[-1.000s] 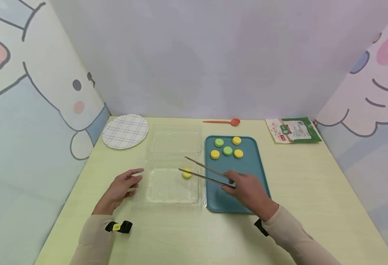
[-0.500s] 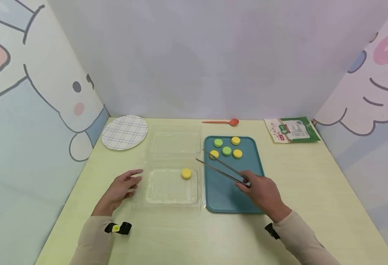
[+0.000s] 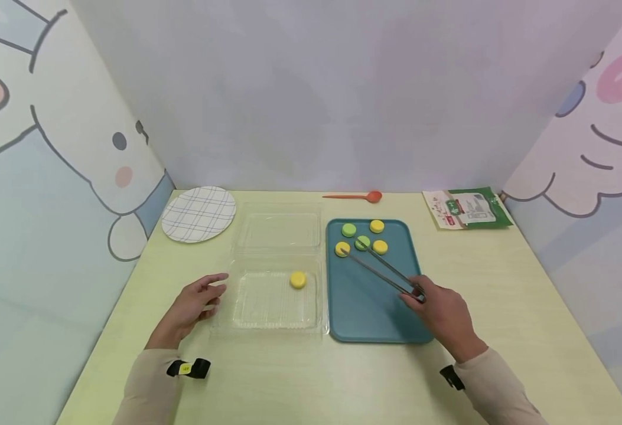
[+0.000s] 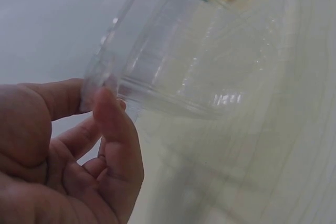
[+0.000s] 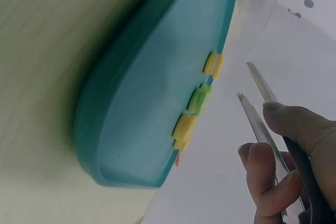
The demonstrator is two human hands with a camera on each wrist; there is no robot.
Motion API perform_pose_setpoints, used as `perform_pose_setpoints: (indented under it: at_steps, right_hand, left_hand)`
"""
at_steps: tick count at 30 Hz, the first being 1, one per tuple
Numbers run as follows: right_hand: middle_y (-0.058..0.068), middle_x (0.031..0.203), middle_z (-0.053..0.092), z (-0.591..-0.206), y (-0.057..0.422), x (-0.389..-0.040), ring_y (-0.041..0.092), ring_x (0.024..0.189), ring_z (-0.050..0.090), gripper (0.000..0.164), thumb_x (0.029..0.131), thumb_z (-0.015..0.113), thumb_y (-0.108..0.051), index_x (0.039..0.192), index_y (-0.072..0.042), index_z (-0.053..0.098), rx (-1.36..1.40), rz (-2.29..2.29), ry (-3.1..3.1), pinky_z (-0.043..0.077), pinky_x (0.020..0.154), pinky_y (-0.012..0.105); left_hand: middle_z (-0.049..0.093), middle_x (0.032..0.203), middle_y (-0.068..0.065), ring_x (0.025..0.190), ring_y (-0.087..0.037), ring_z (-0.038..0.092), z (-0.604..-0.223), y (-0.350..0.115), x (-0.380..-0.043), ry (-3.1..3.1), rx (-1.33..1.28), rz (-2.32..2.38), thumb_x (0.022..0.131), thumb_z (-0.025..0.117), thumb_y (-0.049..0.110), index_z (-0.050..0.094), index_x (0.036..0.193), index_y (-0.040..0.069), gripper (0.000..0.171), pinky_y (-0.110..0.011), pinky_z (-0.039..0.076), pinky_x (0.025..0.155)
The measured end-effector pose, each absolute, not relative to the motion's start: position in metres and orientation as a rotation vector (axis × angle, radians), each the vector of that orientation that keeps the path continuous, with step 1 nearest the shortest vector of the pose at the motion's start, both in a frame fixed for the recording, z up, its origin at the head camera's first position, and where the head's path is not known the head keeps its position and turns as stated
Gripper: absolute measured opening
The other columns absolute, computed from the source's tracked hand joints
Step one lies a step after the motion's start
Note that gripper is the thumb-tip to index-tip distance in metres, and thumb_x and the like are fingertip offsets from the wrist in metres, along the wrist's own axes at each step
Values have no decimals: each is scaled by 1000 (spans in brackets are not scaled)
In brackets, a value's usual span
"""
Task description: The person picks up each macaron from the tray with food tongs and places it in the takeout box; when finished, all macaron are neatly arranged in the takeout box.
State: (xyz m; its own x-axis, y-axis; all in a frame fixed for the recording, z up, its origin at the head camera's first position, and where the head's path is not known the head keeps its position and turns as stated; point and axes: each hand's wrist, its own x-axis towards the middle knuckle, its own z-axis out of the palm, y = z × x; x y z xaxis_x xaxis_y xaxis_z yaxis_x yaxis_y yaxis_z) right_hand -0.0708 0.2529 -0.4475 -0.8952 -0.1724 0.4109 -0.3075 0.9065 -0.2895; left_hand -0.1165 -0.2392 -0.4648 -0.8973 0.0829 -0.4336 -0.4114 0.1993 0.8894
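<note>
The right hand [image 3: 446, 316] grips the tongs [image 3: 380, 274], tips parted above a yellow macaron [image 3: 342, 249] and a green macaron [image 3: 362, 244] toward the far end of the tray [image 3: 369, 313]; the left hand [image 3: 194, 304] pinches the left edge of the clear container [image 3: 273, 304], the packed macaron [image 3: 298, 280] inside at far right. Picking another seems in hand; next calls for lowering the tips astride one, squeezing lightly.
</note>
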Motion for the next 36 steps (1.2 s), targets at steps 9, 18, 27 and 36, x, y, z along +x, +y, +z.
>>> perform_pose_setpoints:
  at_steps: [9, 18, 27, 36]
  right_hand:
    - [3, 74, 69, -446, 266, -73, 12, 51, 57, 41, 73, 91, -14, 105, -3, 67, 315, 478, -2671, 39, 43, 30]
    - [6, 74, 69, -448, 276, -72, 12, 48, 50, 41, 73, 91, -15, 103, -2, 66, 261, 465, -2693, 36, 43, 32]
    - [9, 75, 70, -451, 283, -72, 13, 47, 49, 40, 74, 90, -14, 103, -1, 65, 226, 464, -2710, 34, 42, 32]
    - [8, 73, 68, -452, 287, -70, 13, 46, 46, 40, 75, 90, -15, 103, -1, 65, 205, 458, -2725, 33, 41, 33]
  left_hand:
    - [51, 93, -2, 77, -13, 51, -465, -239, -116, 2098, -299, 1746, 104, 59, 27, 45, 149, 4, 53, -24, 50, 65]
    - [50, 93, -2, 77, -13, 51, -466, -239, -117, 2096, -311, 1740, 104, 59, 26, 45, 150, 4, 52, -24, 49, 65]
    - [50, 93, -3, 77, -12, 51, -466, -240, -118, 2097, -295, 1749, 104, 59, 27, 45, 149, 4, 52, -24, 50, 64]
    - [52, 95, -6, 77, -13, 52, -467, -241, -118, 2096, -296, 1740, 104, 60, 28, 46, 148, 5, 52, -25, 50, 66]
